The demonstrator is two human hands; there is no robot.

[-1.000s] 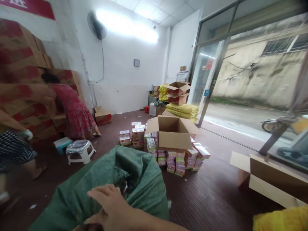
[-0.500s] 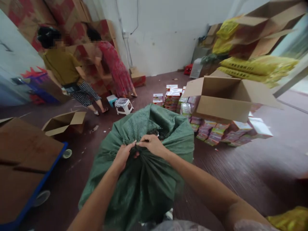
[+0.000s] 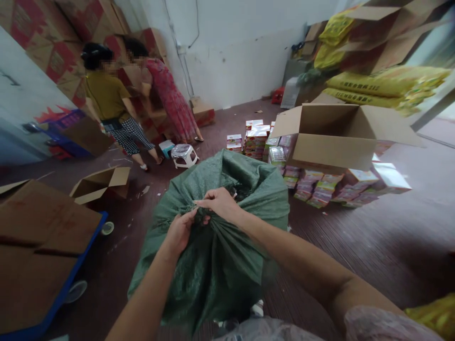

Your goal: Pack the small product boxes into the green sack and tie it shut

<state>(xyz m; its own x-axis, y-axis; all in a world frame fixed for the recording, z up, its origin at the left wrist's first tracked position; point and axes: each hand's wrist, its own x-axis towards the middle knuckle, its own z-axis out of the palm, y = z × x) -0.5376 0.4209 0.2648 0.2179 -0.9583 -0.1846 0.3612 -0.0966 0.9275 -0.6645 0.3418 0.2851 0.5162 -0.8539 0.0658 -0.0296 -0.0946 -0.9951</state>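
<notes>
Green woven plastic sack (image 3: 220,265) stands on the dark ribbed floor (image 3: 373,237) directly before the person, its mouth bunched into pleats. The left hand (image 3: 179,232) is closed on the gathered cloth from below, and the right hand (image 3: 218,203) pinches the frayed top edge just above it, the two hands almost touching. Behind the sack sits an open cardboard carton (image 3: 334,137), flaps spread, resting on stacks of small colourful printed boxes (image 3: 320,187); their lettering is too blurred to read. A white plastic stool (image 3: 184,155) stands farther back, near two people by red-printed cartons. At left, flattened cardboard lies on a blue trolley (image 3: 53,265). Bare floor lies open to the right.
</notes>
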